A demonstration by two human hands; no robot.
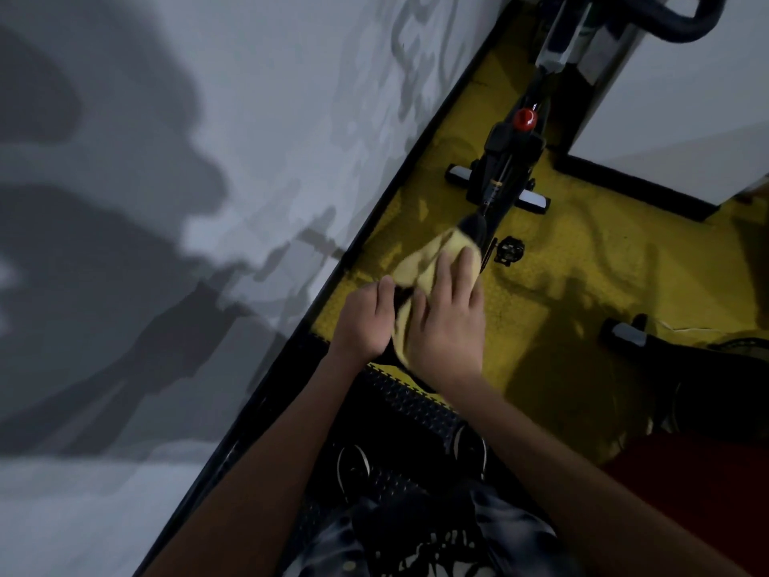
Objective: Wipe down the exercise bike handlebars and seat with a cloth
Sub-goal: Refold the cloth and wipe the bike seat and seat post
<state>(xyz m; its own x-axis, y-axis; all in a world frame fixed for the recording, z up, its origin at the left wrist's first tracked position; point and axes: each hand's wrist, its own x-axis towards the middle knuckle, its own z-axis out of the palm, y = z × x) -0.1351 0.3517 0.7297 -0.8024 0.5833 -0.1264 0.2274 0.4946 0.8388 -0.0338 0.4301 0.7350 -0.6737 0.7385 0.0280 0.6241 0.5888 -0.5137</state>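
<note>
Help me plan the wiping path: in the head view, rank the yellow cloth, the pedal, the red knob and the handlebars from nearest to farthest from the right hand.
1. Yellow cloth: directly under the right hand, on the seat.
2. Pedal: just beyond the fingertips, right of the frame.
3. Red knob: higher up the frame.
4. Handlebars: top right corner, farthest.

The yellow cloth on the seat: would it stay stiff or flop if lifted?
Probably floppy: the yellow cloth drapes and bunches over the seat. Likely light, since the right hand presses it flat. It seems unlikely to slide alone, creased under the fingers.
</note>
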